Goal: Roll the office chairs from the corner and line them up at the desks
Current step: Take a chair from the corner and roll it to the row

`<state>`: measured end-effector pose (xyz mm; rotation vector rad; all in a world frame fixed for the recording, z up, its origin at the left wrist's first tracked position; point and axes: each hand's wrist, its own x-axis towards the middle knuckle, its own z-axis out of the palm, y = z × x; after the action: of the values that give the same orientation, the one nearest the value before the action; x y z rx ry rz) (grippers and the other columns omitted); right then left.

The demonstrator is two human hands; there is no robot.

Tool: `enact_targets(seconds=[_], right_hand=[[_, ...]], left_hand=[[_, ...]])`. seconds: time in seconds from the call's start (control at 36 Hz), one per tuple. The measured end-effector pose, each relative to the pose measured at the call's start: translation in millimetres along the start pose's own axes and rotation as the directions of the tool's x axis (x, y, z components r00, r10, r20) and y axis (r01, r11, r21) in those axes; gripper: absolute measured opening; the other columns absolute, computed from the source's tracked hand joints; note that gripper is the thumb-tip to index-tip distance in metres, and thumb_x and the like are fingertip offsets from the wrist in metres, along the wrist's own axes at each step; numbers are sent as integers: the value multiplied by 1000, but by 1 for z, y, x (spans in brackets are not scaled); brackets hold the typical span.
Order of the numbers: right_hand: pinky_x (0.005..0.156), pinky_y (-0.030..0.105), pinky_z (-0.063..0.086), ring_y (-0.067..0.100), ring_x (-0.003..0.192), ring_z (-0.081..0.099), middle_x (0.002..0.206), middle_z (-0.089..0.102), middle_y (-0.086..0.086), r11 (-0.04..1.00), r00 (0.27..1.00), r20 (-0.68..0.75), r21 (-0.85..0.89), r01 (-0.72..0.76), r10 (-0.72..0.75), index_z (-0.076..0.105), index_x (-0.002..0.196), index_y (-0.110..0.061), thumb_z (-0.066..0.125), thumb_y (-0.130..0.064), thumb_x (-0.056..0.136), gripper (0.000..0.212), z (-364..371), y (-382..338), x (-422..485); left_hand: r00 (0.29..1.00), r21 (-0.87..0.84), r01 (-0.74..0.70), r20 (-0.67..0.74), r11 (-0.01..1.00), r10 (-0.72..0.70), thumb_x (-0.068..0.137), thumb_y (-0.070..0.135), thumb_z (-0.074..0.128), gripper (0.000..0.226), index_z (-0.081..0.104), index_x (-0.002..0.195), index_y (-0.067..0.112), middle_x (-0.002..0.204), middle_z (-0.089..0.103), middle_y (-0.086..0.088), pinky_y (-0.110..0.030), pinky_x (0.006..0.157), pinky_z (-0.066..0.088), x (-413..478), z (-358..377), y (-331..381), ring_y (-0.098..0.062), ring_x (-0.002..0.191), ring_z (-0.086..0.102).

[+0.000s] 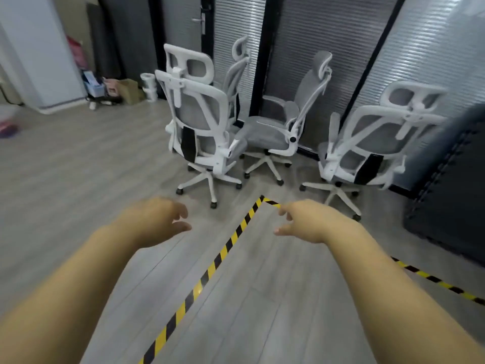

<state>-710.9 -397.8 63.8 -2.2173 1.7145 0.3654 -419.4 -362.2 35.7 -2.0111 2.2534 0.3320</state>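
Several white-framed office chairs with grey mesh stand grouped in the corner ahead. The nearest left chair shows its back to me. A middle chair faces left, and another chair stands partly hidden behind the left one. The right chair also has its back toward me. My left hand and my right hand reach forward over the floor, fingers loosely spread, holding nothing. Both hands are short of the chairs and touch none of them.
Yellow-black hazard tape runs across the grey wood floor and bends near the chairs. Glass partitions with blinds stand behind the chairs. Dark foam mats lean at the right. Boxes and clutter lie by the left wall.
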Motion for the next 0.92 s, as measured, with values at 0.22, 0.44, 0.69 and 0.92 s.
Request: enact_targets(seconds=[0.22, 0.44, 0.69, 0.92], right_hand=[[92, 38, 46, 22, 116, 51, 132, 51, -1, 998, 998, 5, -38, 57, -57, 44, 133, -27, 57, -55, 84, 57, -43, -27, 120], [89, 39, 47, 21, 110, 52, 127, 53, -2, 998, 999, -6, -55, 42, -43, 44, 131, -27, 54, -57, 85, 57, -96, -57, 239], [82, 32, 44, 21, 111, 53, 131, 53, -1, 996, 996, 33, -34, 87, -86, 43, 134, -24, 54, -54, 87, 57, -144, -77, 362], [87, 35, 47, 21, 110, 54, 129, 54, 0, 990, 990, 26, -25, 141, -140, 44, 133, -25, 57, -52, 86, 56, -176, -74, 495]], left_hand=[[997, -44, 67, -27, 997, -68, 86, 56, 51, 35, 57, 111, 33, 109, 60, 11, -35, 84, 49, 93, -25, -67, -13, 98, 56], [997, -40, 63, -50, 997, -65, 87, 55, 50, 34, 57, 112, 33, 111, 59, 9, -30, 78, 48, 205, -62, -135, -14, 98, 56], [996, -28, 79, -42, 996, -80, 88, 54, 49, 34, 56, 115, 34, 114, 59, 9, -33, 80, 50, 322, -96, -190, -15, 102, 55], [988, -39, 152, -29, 988, -153, 88, 56, 49, 34, 55, 114, 35, 112, 58, 12, -29, 78, 47, 431, -106, -239, -13, 100, 55]])
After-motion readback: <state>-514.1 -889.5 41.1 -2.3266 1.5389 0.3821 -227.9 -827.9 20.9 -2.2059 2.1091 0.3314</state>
